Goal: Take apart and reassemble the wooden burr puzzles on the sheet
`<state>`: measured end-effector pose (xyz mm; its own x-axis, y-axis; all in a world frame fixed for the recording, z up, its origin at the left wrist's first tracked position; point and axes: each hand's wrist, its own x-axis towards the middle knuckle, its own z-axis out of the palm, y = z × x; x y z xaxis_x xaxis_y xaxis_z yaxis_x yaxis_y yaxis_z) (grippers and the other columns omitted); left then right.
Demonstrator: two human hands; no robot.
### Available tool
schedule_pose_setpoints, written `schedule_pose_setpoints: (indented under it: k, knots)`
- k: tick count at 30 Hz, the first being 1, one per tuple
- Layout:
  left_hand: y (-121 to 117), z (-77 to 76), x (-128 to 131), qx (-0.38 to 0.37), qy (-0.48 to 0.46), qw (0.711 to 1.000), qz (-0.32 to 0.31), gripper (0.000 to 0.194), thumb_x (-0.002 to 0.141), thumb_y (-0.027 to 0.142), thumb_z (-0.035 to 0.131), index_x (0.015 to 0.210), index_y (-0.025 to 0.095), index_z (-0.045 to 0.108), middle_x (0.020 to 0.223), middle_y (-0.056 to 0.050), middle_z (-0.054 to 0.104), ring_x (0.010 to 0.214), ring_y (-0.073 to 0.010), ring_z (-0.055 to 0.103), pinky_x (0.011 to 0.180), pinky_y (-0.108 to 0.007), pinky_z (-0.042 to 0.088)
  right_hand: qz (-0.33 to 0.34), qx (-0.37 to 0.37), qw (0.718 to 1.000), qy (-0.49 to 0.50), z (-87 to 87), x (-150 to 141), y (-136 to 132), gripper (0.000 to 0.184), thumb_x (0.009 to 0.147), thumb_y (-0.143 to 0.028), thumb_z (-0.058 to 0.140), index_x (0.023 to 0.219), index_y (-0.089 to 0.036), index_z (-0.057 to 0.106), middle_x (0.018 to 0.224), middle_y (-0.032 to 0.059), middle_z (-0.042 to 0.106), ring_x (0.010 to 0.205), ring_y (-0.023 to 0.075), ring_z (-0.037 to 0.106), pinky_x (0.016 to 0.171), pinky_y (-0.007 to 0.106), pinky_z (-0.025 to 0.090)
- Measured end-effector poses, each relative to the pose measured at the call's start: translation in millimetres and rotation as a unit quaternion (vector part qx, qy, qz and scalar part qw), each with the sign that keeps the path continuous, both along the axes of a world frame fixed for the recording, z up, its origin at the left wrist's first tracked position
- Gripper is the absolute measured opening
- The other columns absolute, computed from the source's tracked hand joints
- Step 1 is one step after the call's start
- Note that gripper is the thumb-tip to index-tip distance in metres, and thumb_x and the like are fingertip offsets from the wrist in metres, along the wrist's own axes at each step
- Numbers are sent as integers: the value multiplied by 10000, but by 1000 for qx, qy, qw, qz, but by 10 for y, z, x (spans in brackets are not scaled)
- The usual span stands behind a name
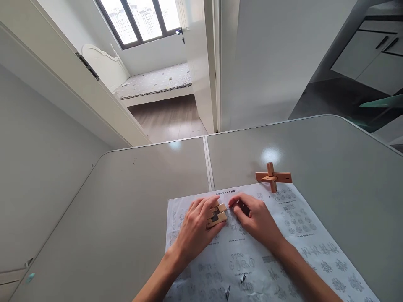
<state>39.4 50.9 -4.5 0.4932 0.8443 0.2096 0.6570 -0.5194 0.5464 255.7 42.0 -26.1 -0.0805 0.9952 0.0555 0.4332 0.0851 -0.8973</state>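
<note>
My left hand (197,228) is closed round a small bundle of light wooden puzzle blocks (218,214), pressing them onto a printed instruction sheet (283,251). My right hand (253,216) rests just to the right of the blocks, fingers curled and pinched near their end; whether anything is between its fingers I cannot make out. An assembled wooden cross-shaped puzzle (273,177) stands on the table beyond the sheet's far right corner, apart from both hands.
The sheet lies on a grey table (126,201) made of two joined tops with a seam (208,165) running away from me. Beyond the far edge are an open doorway, a wood floor and a bed under a window.
</note>
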Motion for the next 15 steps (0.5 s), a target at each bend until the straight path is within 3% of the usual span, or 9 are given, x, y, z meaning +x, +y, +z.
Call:
schedule_pose_setpoints:
  k: [15]
  knots:
    - [-38,26,-140,-26,-3,1000,-5,597,951,292,759,1465,327,458,1364,-85,674,1217,-288,653,1024,-492,572,0,-5,1000,1,-24,2,-11,198,993,-238,504,939,-240,695,851,16,736,690,195,622,603,307,453]
